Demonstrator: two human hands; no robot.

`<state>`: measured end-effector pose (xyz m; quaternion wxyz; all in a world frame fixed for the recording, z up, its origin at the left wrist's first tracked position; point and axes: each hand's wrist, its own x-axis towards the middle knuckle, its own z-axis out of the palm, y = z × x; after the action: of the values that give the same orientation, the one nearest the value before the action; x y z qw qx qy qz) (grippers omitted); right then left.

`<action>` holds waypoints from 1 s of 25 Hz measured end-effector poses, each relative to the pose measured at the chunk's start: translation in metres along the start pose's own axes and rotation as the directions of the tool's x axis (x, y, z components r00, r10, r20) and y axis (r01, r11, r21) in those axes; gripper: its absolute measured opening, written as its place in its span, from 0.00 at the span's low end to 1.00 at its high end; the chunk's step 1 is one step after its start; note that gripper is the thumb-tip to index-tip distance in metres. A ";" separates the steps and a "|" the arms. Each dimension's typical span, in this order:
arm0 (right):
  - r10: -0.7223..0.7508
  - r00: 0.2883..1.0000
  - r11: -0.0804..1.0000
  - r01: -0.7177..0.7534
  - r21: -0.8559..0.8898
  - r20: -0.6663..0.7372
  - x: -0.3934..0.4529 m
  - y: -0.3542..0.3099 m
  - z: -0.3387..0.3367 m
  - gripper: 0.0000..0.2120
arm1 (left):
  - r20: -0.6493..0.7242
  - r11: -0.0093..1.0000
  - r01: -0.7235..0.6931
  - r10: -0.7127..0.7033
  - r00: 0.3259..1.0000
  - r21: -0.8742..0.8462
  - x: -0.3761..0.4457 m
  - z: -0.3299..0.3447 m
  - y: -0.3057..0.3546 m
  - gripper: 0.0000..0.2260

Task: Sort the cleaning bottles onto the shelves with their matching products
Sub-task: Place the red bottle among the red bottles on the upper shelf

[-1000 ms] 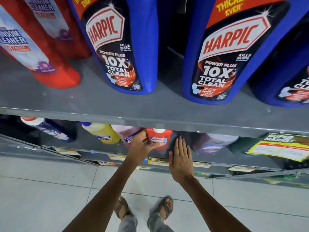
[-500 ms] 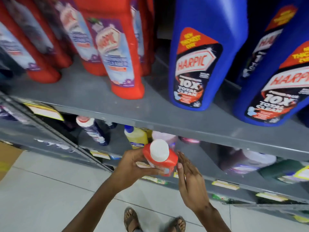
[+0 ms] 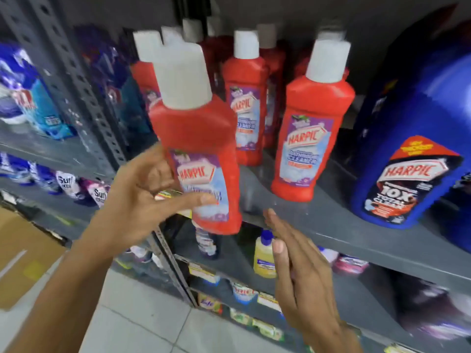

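My left hand [image 3: 139, 197] grips a red Harpic bathroom cleaner bottle [image 3: 201, 138] with a white cap, held upright in front of the grey shelf [image 3: 331, 225]. Matching red Harpic bottles [image 3: 309, 128] stand in rows on that shelf just behind and to the right of it. A large blue Harpic bottle [image 3: 413, 159] stands further right on the same shelf. My right hand [image 3: 298, 261] hovers flat and empty below the shelf edge, fingers apart, to the lower right of the held bottle.
A perforated grey upright post [image 3: 84, 98] divides this bay from the left bay of blue detergent packs [image 3: 38, 108]. The lower shelf holds a yellow bottle [image 3: 263, 256] and other small bottles. A cardboard box [image 3: 23, 256] lies on the tiled floor at left.
My left hand has lifted the red bottle from the lower shelf up to the level of the red Harpic row. My view has risen with it. My right hand stays empty beneath.
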<state>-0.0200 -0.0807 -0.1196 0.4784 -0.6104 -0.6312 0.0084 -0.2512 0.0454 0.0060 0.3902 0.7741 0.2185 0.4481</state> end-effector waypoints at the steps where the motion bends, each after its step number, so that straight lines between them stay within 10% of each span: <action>1: -0.030 0.999 0.999 0.030 -0.043 -0.014 0.011 -0.007 0.004 0.22 | -0.035 1.000 0.011 -0.011 0.999 -0.021 0.010 -0.014 -0.007 0.28; 10: 0.093 0.988 0.874 -0.023 -0.486 0.121 0.051 -0.024 0.044 0.23 | -0.010 0.980 0.188 -0.189 0.982 -0.060 0.077 -0.029 -0.063 0.29; 25: 0.036 0.999 0.812 -0.029 -0.583 -0.001 0.050 -0.016 0.061 0.22 | 0.054 0.962 0.244 -0.239 0.969 -0.120 0.089 -0.022 -0.078 0.32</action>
<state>-0.0593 -0.0108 -0.1133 0.2650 -0.7383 -0.5953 -0.1740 -0.2242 0.1626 -0.0035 0.4941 0.7241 0.2750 0.3948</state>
